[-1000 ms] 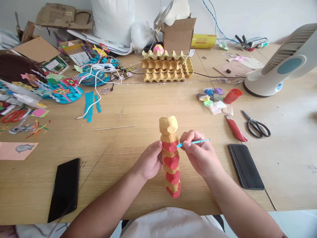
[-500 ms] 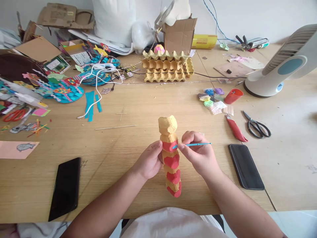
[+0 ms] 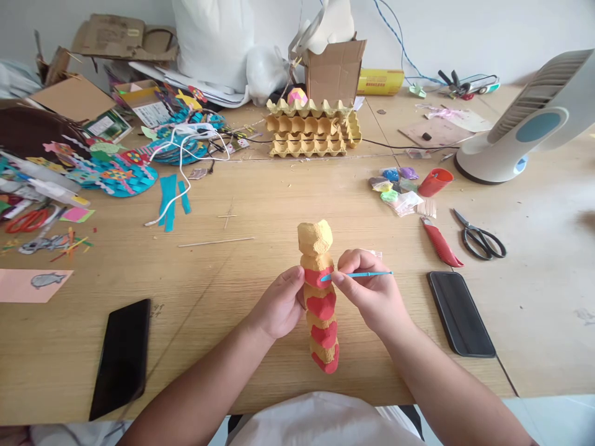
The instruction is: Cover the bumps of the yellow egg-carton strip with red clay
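Note:
My left hand [image 3: 284, 301] is closed on the left side of an egg carton strip [image 3: 320, 319], its thumb beside the upper red band. The strip is yellow-brown with several red patches of what looks like clay down its length, and its top bump is bare. Between thumb and fingers my right hand [image 3: 367, 288] pinches a thin blue modelling tool [image 3: 365, 274]. The tool's flat tip rests against the upper red patch [image 3: 316, 277]. Part of the strip's left edge is hidden behind my left fingers.
A black phone [image 3: 461, 314] lies right of my right arm, with a red-handled cutter [image 3: 440, 241] and black scissors [image 3: 480, 235] beyond. A dark tablet-like device [image 3: 121, 358] lies at left. Farther back are clay packets [image 3: 390, 186], a red cup [image 3: 436, 183], egg cartons [image 3: 309, 147] and a fan [image 3: 493, 155].
The tool's tip has shifted slightly left across the upper red patch, with my right hand moving along. My left hand keeps its hold on the strip. The camera view has tilted a little.

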`<state>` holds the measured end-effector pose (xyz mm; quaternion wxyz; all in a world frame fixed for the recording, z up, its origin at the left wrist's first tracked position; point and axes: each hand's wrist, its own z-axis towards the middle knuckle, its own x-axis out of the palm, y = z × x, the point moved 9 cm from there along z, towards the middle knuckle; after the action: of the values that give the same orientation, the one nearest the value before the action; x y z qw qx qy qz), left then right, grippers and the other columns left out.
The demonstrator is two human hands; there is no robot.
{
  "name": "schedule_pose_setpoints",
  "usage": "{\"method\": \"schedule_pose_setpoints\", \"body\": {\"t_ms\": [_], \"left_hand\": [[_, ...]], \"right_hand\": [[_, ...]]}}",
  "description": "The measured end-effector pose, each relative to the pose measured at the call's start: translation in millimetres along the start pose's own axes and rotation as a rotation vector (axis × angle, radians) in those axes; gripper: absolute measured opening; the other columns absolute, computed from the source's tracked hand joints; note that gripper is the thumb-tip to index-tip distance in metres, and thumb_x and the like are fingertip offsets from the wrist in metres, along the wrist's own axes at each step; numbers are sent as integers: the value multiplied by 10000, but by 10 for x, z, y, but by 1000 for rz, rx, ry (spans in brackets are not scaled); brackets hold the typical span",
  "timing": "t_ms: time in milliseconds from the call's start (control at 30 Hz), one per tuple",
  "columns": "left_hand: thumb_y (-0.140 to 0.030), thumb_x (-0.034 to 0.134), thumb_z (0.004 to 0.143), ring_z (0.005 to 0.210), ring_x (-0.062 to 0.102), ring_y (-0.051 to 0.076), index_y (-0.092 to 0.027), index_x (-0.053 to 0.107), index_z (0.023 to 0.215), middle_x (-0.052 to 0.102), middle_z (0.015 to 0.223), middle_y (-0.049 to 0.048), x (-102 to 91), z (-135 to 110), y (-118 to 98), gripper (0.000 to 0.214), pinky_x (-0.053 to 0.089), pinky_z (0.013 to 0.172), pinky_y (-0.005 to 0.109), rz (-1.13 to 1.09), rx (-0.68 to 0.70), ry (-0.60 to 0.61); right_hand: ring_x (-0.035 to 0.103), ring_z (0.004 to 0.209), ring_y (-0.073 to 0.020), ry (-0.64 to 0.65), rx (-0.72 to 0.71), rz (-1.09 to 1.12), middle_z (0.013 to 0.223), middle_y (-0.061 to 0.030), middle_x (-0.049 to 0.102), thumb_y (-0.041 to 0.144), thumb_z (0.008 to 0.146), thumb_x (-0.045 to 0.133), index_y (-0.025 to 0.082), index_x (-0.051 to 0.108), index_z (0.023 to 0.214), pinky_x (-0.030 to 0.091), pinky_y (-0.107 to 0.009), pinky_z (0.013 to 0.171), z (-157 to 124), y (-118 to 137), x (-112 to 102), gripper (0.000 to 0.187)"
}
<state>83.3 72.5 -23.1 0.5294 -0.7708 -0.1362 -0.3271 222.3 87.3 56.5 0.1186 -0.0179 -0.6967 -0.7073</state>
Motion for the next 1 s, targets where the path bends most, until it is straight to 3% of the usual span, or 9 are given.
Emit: {"method": "schedule_pose_setpoints", "body": {"t_ms": [300,567,700,900,1000], "left_hand": [[-678,839,868,781,694,213,-172,798,905,763,851,69,50,-4,-14,509,521,670,304,5,6,29],[-672,854,854,690,623,179,-179,778,881,715,793,47,29,-19,-13,500,500,638,297,-3,6,21],[-665,848,865,700,633,185,-183,792,925,717,780,42,26,-19,-7,489,510,674,305,-9,8,25],[-660,870,847,834,681,210,-174,825,1018,790,972,88,53,-17,-22,517,529,727,308,-22,16,29],[-665,883,828,796,669,211,-170,820,978,768,895,76,53,-23,-24,520,516,714,314,-8,17,28]], "right_hand": [[530,675,-167,55,-2,15,726,-2,608,533,821,923,241,636,715,458,-321,623,-7,0,38,423],[394,666,-138,10,220,328,680,43,487,452,747,963,227,589,653,371,-314,675,21,-239,14,447],[400,680,-145,40,277,365,687,42,487,445,746,962,225,582,647,374,-320,689,-4,-285,66,451],[430,695,-139,45,373,465,689,42,513,426,703,1005,217,604,653,356,-295,677,-37,-372,115,455],[443,689,-131,38,382,491,686,43,521,399,696,1012,210,604,643,345,-287,669,-43,-369,134,452]]}}
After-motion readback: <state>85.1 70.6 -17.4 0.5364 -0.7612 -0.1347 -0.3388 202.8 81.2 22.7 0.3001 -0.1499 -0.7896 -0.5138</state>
